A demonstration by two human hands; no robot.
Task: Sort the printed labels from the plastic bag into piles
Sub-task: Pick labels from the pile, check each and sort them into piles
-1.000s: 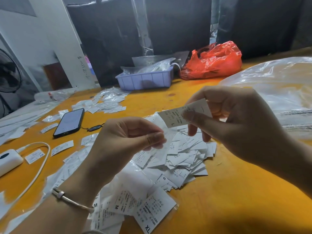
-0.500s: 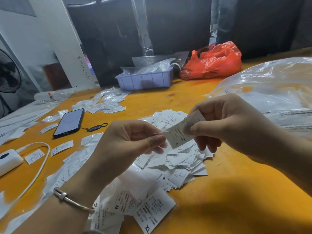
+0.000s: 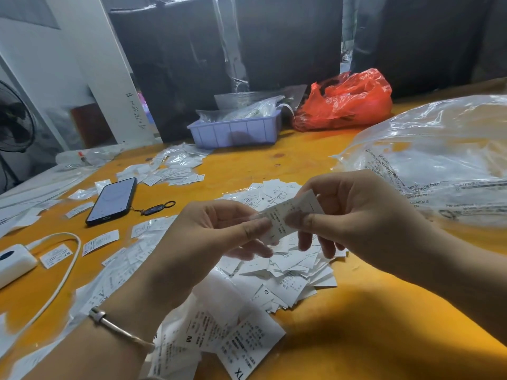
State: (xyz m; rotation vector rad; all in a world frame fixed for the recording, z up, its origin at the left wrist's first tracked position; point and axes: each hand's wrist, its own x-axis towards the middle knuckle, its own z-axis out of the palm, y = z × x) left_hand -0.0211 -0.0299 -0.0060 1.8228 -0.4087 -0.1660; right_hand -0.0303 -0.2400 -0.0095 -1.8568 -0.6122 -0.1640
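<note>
A white printed label (image 3: 285,215) is pinched between both hands above the table. My left hand (image 3: 208,242) grips its left end with thumb and forefinger; my right hand (image 3: 354,220) grips its right end. Beneath them lies a loose heap of white labels (image 3: 290,272) on the orange table (image 3: 384,325). Nearer to me lie larger labels marked M and XL (image 3: 241,344). More labels are strewn at the left (image 3: 101,241), and another pile (image 3: 170,171) sits further back. A big clear plastic bag (image 3: 439,160) lies at the right.
A black phone (image 3: 112,200) with a key fob lies left of centre. A white device (image 3: 13,260) with a white cable sits at the left edge. At the back stand a purple tray (image 3: 236,131) and a red plastic bag (image 3: 348,101). A fan (image 3: 13,122) is at far left.
My right hand came down and leftwards with the label, meeting my left hand, which now pinches the label's other end. The hands sit closer together over the heap.
</note>
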